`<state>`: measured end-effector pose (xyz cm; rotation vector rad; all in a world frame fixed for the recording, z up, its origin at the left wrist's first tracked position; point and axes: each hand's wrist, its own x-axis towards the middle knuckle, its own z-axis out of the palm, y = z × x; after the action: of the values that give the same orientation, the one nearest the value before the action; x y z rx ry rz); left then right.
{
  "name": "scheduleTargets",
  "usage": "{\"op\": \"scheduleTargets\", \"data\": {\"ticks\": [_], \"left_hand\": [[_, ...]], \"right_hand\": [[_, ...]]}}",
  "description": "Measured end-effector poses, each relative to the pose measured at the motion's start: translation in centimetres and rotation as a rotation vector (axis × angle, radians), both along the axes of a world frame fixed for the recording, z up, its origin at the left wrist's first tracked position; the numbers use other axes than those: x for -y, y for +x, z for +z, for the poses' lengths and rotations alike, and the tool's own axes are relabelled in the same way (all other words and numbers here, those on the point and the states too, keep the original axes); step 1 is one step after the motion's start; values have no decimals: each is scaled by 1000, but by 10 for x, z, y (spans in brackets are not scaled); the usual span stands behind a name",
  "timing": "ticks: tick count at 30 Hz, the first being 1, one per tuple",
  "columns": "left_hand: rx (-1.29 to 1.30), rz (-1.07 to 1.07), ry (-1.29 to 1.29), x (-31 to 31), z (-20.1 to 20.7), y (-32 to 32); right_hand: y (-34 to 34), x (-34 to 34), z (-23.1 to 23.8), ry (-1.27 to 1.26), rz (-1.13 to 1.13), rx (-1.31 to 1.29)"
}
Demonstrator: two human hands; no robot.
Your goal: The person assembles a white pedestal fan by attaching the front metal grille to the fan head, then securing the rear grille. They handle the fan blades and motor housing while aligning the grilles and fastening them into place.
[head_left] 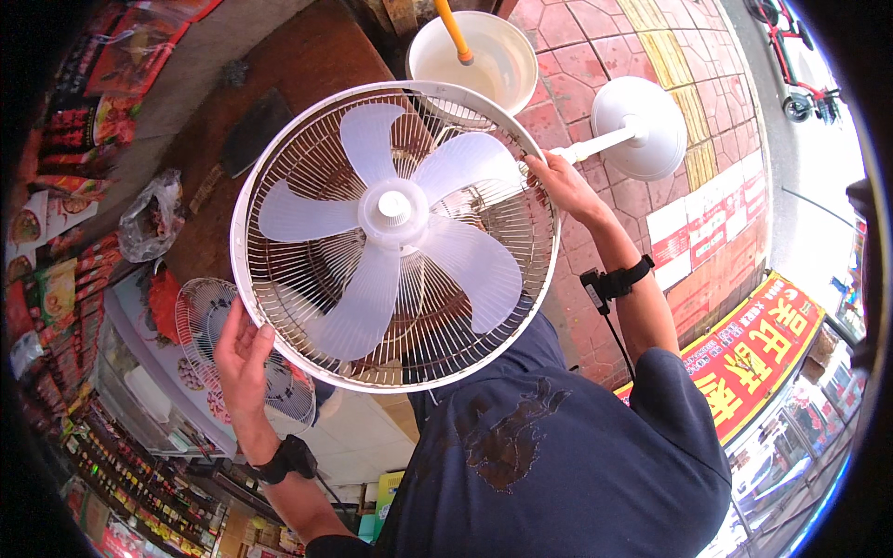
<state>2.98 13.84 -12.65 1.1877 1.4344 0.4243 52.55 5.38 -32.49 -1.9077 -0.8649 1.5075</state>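
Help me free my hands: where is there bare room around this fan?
Bare: red paving between the white bucket, round base and yellow strip; brown surface between dark slab and bucket. Crowded: around and beyond the left hand, with another wire guard, a clear bag and packets.

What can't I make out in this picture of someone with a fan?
- Joint between the white pole and the fan: head view, hidden behind cage and blades.
- Top of the yellow rod: head view, cut off by the upper edge.
- Part of the second wire grille: head view, covered by the left hand.
- Individual shelf goods: head view, too small.
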Motion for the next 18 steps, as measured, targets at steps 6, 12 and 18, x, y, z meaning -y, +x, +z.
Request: {"op": "scheduleTargets", "data": {"ticks": [6,12,18], "left_hand": [[-99,-15,50,-2,4,7],[-123,-53,15,-11,11,7],[-129,-41,49,-24,6,9]], "right_hand": [[-1,-2,4,-47,-22,-19],[-3,2,7,-71,-40,-56],[-8,5,10,-23,-53,-52]]}}
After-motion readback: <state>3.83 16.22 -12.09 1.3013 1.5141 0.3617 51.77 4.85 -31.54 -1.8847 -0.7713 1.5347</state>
